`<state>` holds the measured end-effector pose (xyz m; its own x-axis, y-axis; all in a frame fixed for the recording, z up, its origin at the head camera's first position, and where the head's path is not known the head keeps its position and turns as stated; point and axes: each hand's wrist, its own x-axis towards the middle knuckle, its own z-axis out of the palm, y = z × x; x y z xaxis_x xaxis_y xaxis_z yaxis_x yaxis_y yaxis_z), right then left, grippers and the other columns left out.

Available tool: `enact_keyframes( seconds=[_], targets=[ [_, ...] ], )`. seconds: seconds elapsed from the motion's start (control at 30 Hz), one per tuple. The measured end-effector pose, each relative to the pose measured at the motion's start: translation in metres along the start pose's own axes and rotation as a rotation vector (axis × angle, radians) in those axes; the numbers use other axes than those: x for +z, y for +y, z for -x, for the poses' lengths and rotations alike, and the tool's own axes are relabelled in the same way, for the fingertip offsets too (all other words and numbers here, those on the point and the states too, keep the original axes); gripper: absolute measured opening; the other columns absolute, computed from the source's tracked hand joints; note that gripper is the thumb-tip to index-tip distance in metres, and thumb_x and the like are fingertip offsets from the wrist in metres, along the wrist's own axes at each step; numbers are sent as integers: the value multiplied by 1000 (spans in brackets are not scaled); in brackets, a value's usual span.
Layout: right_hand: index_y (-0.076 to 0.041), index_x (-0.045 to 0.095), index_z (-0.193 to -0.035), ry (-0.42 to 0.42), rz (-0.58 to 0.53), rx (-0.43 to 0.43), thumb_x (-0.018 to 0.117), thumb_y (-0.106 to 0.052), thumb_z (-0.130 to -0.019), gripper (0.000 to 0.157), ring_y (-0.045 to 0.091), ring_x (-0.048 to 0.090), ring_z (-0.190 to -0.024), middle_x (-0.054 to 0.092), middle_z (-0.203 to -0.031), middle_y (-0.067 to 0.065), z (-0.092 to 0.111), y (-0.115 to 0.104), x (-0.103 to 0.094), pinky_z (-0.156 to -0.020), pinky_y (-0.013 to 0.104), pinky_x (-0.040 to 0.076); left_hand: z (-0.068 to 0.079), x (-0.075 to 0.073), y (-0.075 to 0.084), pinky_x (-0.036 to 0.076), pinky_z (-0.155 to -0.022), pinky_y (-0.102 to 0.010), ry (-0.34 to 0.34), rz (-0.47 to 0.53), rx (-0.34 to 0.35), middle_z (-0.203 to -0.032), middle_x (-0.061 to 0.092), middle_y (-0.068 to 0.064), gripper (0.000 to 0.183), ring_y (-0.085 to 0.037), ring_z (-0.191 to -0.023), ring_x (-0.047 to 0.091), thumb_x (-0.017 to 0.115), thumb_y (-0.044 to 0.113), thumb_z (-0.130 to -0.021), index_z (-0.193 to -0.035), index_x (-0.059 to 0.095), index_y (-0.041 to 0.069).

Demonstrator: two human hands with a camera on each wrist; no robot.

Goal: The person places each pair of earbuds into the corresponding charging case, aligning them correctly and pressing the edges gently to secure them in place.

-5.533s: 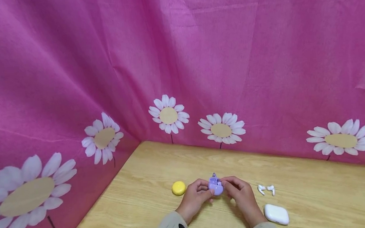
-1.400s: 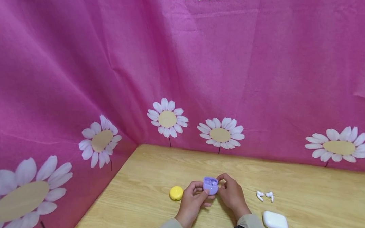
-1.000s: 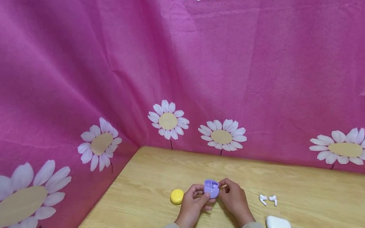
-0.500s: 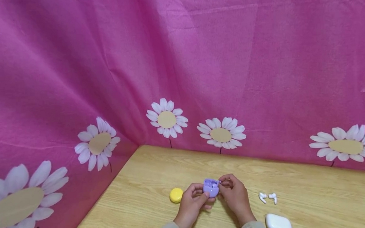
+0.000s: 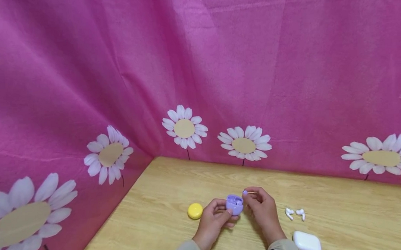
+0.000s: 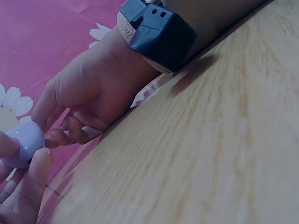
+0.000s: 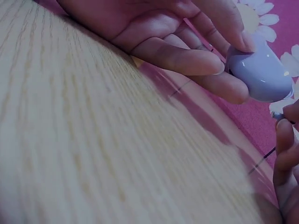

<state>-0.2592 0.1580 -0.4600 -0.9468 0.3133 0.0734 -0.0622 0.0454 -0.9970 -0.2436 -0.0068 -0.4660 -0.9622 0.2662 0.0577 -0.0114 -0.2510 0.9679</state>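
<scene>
A purple earbud case [image 5: 235, 208] with its lid raised is held by my left hand [image 5: 209, 219], the thumb across its front. My right hand [image 5: 262, 208] is just right of the case and pinches a small purple earbud [image 5: 245, 192] between thumb and fingertips, apart from the case. The right wrist view shows the earbud's tip [image 7: 277, 115] just below the rounded case [image 7: 261, 74]; the rest of it is covered by fingers. In the left wrist view the case [image 6: 29, 142] sits among my left fingers, and the earbud cannot be made out.
A round yellow case [image 5: 195, 211] lies left of my left hand. Two white earbuds [image 5: 300, 214] and a white earbud case [image 5: 307, 242] lie to the right on the wooden table [image 5: 176, 185]. A pink flowered cloth [image 5: 286, 99] hangs behind the table and at its left.
Half a second ago my right fingers were against the case's right edge; now they have moved up and right from it with the earbud. My left hand keeps its hold on the case.
</scene>
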Motion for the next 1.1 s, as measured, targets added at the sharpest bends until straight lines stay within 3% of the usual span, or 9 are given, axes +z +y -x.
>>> enact_keyframes(
  seconds=[0.3, 0.57, 1.1],
  targets=[
    [-2, 63, -106, -11, -144, 54, 72, -15, -87, 25, 10, 55, -57, 64, -72, -2, 4, 3, -9, -46, 19, 41, 4, 4, -4, 59, -66, -29, -17, -11, -18, -96, 62, -13, 25, -30, -83, 70, 64, -2, -89, -111, 54, -6],
    [0, 62, -107, -20, -166, 23, 71, -12, -87, 24, 11, 53, -56, 63, -72, 3, 3, 4, -10, -47, 19, 42, 1, 3, -2, 59, -65, -27, -39, -27, -1, -97, 61, -14, 25, -30, -83, 70, 64, -2, -88, -110, 53, -5],
    [2, 61, -112, -9, -203, 30, 69, -9, -88, 28, 9, 53, -57, 64, -74, -2, 6, 1, -8, -48, 18, 43, 0, 2, -4, 59, -67, -29, -8, -46, -19, -96, 61, -12, 26, -29, -82, 70, 66, -6, -83, -106, 52, -3]
  ],
)
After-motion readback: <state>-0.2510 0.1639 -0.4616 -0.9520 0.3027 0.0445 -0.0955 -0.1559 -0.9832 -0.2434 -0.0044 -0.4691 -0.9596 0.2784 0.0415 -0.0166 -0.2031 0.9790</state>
